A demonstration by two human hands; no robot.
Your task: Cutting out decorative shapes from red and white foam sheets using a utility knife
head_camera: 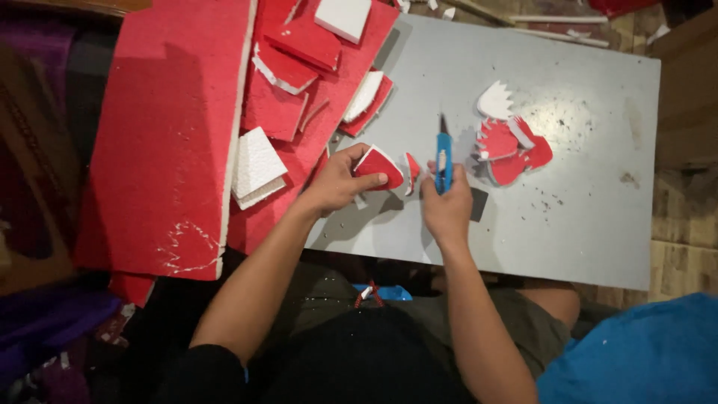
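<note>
My left hand [338,179] grips a small red-faced foam piece [376,164] with a white edge, holding it just above the grey board [583,217]. My right hand [447,206] holds a blue utility knife [443,157] upright, its blade pointing away from me. A small red foam sliver [412,168] sits between the held piece and the knife. To the right of the knife lies a pile of cut red and white shapes [510,142] with jagged edges.
A large red foam sheet [168,142] lies at the left, with several red and white offcuts [299,82] stacked on sheets beside it. A white foam block [256,164] rests there too. Blue cloth [636,359] is at the lower right.
</note>
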